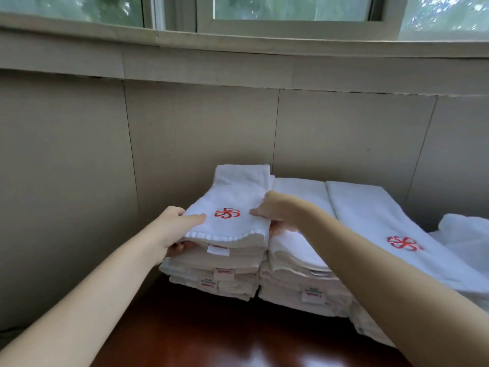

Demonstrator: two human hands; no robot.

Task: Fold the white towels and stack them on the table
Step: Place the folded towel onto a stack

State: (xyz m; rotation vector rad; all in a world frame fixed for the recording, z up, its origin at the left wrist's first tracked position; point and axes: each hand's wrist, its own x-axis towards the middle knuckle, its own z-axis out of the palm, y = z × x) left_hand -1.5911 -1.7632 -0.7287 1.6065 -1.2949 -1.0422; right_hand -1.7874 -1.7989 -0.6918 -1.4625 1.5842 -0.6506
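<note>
Fingers (180, 246) of left hand (172, 227): curled under the left edge of the top folded towel (230, 197), thumb flat on its upper face, pinching the cloth. Fingers (280, 229) of right hand (276, 211): same pinch on the towel's right edge, thumb above, fingertips tucked beneath. Location of top folded towel: on the left stack (219, 274), at the far side of the table (211, 337), against the wall (201, 133); white, red pinwheel emblem (227, 213) facing up. Adjoining: middle stack (296, 258) of folded white towels, touching the left stack. Further right: long towel (370, 215) laid over a third pile, second emblem (403, 243) up; beyond it a loose towel (465, 234), crumpled. Surface: table, dark reddish wood, glossy. Above the wall ledge: window (291, 9).
</note>
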